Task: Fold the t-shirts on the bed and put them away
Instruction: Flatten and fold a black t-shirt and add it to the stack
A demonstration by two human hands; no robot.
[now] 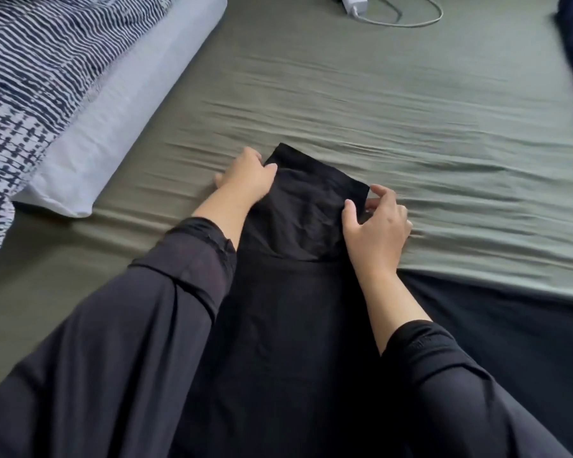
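A bed [411,104] covered in a wrinkled grey-green fitted sheet fills the view. At its left lie a pale grey pillow [113,104] and, beside it, a navy-and-white patterned duvet [24,71]. At the far edge rests a white charger [353,1] with its looped cable [424,21]. Soft, even light falls across everything.

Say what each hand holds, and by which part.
Both hold the black t-shirt: left hand grips its far left edge, right hand pinches its far right corner.
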